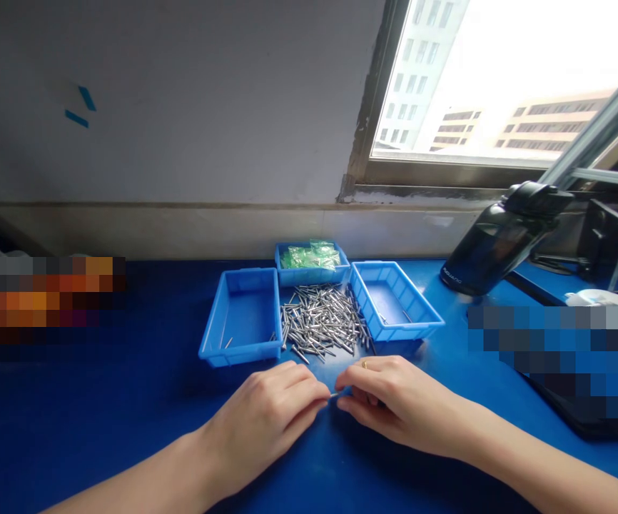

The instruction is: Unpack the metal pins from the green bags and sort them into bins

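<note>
My left hand (274, 403) is closed in a pinch, with the short tip of a thin metal pin (333, 395) showing at its fingertips. Facing it, my right hand (394, 400) has its fingers curled in, thumb and forefinger close to that tip; whatever lies inside them is hidden. A yellowish ring shows on one right finger. Just beyond both hands lies a heap of slim silver metal pins (320, 321), thicker at one end, between a left blue tray (213, 321) and a right blue tray (410, 332). Each tray holds a few loose pins.
Behind the heap, a smaller blue tray (313, 275) holds green plastic packets (312, 255) against the wall. A black bottle (494, 246) stands on the blue table (143, 400) at the right, below a window. Blurred-out patches cover both sides.
</note>
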A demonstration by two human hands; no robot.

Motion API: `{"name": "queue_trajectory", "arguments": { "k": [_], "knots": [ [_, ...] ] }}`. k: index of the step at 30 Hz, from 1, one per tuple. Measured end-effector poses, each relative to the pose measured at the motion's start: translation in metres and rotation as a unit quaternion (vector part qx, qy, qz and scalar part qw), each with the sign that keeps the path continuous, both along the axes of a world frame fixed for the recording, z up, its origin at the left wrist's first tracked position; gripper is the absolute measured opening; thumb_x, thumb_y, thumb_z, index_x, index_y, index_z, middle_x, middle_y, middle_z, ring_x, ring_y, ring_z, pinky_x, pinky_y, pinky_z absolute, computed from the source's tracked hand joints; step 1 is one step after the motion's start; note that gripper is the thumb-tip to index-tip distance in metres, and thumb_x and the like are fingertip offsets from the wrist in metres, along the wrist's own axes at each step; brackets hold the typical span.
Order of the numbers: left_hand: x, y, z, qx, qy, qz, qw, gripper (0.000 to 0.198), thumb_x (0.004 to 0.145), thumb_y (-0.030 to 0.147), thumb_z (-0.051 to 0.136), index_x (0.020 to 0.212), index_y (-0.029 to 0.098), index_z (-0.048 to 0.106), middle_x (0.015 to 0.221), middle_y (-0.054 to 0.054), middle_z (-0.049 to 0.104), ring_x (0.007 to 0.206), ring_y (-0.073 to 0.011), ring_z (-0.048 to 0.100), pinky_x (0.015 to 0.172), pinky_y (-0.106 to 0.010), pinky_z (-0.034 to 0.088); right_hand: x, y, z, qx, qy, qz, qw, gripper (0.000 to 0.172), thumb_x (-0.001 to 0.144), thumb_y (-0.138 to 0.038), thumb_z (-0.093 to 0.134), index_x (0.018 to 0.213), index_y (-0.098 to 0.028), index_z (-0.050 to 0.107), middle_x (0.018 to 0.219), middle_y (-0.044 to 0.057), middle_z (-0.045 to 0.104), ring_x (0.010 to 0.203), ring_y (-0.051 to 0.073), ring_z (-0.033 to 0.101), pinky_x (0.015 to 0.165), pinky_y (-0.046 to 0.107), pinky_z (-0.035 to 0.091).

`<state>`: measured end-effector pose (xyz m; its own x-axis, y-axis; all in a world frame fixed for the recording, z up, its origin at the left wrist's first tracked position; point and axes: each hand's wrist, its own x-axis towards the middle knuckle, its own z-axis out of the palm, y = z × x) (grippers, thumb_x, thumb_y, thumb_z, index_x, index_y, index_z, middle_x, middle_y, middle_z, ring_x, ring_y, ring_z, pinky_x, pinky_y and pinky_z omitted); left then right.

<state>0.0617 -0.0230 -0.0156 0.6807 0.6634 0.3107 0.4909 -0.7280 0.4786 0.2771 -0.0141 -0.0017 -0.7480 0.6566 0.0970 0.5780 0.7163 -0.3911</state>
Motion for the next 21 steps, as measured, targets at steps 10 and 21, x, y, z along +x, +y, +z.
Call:
{"name": "queue_trajectory", "arguments": {
  "k": [10, 21],
  "knots": [
    [-0.0004, 0.0003, 0.0024, -0.024, -0.006, 0.044, 0.999, 0.012, 0.085, 0.019, 0.051, 0.091, 0.02, 0.061, 0.086, -0.001, 0.064, 0.08, -0.013, 0.058, 0.073, -0.023, 0.048, 0.0034, 0.0012, 0.0007, 0.033, 0.011, -0.014, 0.999, 0.017, 0.09, -0.021, 0.04, 0.087, -0.016, 0.056, 0.067, 0.002, 0.057, 0.06, 0.011, 0.053, 0.056, 0.021, 0.036],
    [0.0029, -0.0033, 0.0035, 0.011, -0.075, 0.025, 0.997, 0.015, 0.086, 0.018, 0.047, 0.091, 0.019, 0.061, 0.082, -0.003, 0.063, 0.076, -0.012, 0.059, 0.071, -0.021, 0.048, -0.0034, -0.002, -0.0015, -0.019, 0.021, 0.013, 1.0, 0.02, 0.092, -0.022, 0.038, 0.082, -0.016, 0.054, 0.068, 0.002, 0.055, 0.059, 0.01, 0.051, 0.054, 0.019, 0.036]
  ]
}}
